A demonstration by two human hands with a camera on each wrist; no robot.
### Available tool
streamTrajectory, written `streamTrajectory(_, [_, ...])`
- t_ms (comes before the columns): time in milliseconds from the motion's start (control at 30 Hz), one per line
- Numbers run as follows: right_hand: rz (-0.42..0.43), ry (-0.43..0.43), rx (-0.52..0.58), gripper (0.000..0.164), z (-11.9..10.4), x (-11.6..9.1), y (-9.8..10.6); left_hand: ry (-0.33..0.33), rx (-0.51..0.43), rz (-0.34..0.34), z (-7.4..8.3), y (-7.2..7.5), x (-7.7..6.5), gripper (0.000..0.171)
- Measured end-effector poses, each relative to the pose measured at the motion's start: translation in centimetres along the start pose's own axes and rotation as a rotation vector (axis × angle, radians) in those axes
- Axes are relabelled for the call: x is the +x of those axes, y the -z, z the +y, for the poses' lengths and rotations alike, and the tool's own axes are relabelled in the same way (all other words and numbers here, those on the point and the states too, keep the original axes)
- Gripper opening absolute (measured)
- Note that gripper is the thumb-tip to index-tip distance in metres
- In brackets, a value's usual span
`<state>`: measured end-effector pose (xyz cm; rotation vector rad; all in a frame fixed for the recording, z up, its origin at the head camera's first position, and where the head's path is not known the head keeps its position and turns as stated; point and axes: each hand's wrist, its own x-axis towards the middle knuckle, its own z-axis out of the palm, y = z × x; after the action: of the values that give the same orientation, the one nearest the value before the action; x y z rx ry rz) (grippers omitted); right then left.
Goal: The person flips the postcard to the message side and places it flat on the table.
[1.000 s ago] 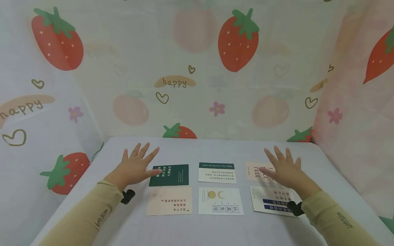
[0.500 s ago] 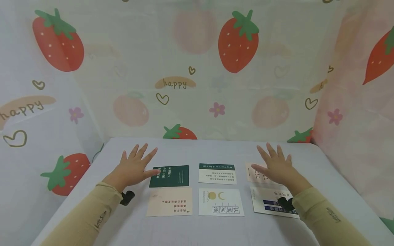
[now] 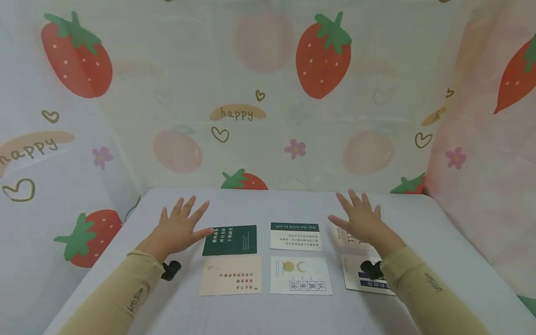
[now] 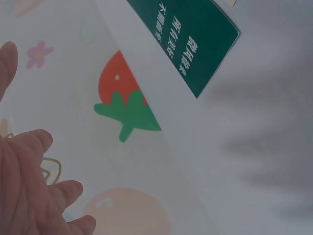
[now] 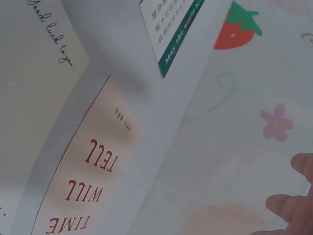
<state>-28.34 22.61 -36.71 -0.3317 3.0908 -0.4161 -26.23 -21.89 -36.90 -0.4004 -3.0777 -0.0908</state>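
Several printed cards lie in two rows on the white table. My left hand [image 3: 177, 230], fingers spread and holding nothing, hovers at the left of the dark green card [image 3: 234, 240]; its thumb overlaps that card's corner in the head view. Spread over the pink card with red lettering [image 5: 90, 171] is my right hand [image 3: 364, 225], also holding nothing and partly hiding it. Below it, the right wrist covers part of a white card with dark blue bars [image 3: 351, 274]. Between the hands lie a white card with a green band [image 3: 295, 239] and a white card with a gold moon [image 3: 307, 267].
A pale pink card [image 3: 230, 277] lies in the front row at the left. Cloth printed with strawberries [image 3: 322, 60] hangs behind the table [image 3: 284, 316] and on both sides. Each wrist bears a small black camera [image 3: 170, 270].
My right hand has drifted left and slightly away from me, off the right part of the pink card. The left hand has shifted slightly left. The cards have not moved.
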Motion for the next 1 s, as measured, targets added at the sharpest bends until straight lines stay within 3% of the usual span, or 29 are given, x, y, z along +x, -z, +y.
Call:
streamTrajectory(500, [0.006,0.019,0.11,0.079,-3.0,2.0,-1.9,0.02,-0.127,-0.01,-0.9,-1.4,0.3,0.076])
streamTrajectory(733, [0.023,0.044,0.107,0.077,-4.8,2.6,-3.4,0.052,-0.192,0.023,-1.1,-1.3,0.8,0.071])
streamTrajectory(1000, [0.006,0.054,0.196,0.074,-6.2,3.3,-4.5,0.07,-0.303,0.022,-1.5,-1.7,1.4,0.077])
